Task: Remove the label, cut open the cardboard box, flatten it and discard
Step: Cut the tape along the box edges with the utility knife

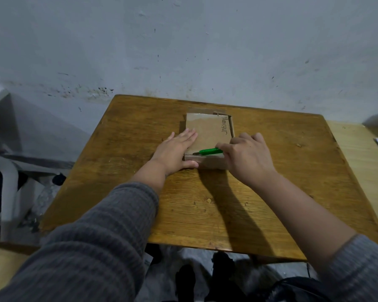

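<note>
Head view: box (207,131) on table (271,192).
Left hand (176,152): flat, fingers spread, pressing box.
Right hand (247,159): clamped on green cutter (210,151), tip at box's near edge.

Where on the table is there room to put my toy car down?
Bare wood lies on the table between the cardboard box and the near edge, though both forearms cross it. More lies left of the left hand and right of the right hand. Around the box it is crowded, with the green cutter there.
</note>
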